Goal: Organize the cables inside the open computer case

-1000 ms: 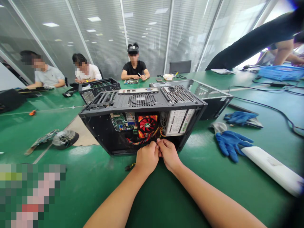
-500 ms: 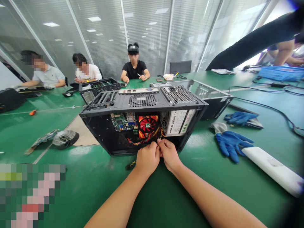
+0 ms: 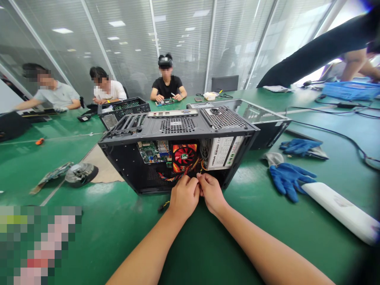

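Note:
A black computer case (image 3: 124, 168) stands on the green table with its side open toward me. Inside it are a green circuit board (image 3: 150, 152), a red fan (image 3: 184, 155) and a white-labelled power supply (image 3: 224, 154). At the case's lower edge, my left hand (image 3: 184, 194) and my right hand (image 3: 211, 192) meet, fingers pinched together. What they hold between the fingertips is too small to make out. Red and black twisted wires (image 3: 169, 177) run just beyond my left hand. A small black connector (image 3: 162, 207) with a yellow wire lies left of my left wrist.
Blue gloves (image 3: 286, 178) and a white bar-shaped object (image 3: 338, 209) lie at the right. Behind the case are another case panel (image 3: 267, 130) and a black frame (image 3: 126, 107). Round metal part (image 3: 80, 174) at left; blue tray (image 3: 352, 90) far right. Several people sit or lean around.
My hands have hardly moved; the left hand's fingers have shifted slightly. Across the table, the person in black now has a circuit board lying in front of their hands.

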Action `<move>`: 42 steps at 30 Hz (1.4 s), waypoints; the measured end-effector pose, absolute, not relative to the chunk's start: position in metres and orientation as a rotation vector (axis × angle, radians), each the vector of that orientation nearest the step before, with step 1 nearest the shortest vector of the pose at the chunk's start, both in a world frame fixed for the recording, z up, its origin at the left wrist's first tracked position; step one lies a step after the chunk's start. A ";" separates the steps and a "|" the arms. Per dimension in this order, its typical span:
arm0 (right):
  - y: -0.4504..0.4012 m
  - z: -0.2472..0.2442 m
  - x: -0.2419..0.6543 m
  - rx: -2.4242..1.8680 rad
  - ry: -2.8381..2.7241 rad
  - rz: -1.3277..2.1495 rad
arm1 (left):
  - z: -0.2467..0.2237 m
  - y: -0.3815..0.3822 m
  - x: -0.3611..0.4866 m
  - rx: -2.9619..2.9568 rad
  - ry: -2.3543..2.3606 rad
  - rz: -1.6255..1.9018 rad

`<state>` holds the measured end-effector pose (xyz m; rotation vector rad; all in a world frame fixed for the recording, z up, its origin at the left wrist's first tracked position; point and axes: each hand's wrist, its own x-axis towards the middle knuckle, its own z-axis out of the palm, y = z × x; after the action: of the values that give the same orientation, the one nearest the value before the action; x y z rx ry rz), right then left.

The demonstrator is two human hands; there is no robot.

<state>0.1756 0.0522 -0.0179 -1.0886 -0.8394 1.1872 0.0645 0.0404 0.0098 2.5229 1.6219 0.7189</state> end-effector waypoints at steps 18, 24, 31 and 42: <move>0.052 -0.018 0.176 -1.083 -0.839 1.180 | 0.010 0.039 0.064 2.634 1.651 0.685; 0.052 -0.021 0.176 -1.104 -0.867 1.169 | 0.009 0.039 0.066 2.534 1.737 0.684; 0.053 -0.021 0.176 -1.118 -0.885 1.155 | 0.008 0.041 0.066 2.366 1.788 0.726; 0.054 -0.023 0.176 -1.126 -0.895 1.151 | 0.010 0.041 0.068 2.379 1.839 0.685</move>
<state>0.1761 0.0540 -0.0226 -1.1259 -0.8950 1.1513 0.0677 0.0414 0.0098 2.3791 1.8394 0.6849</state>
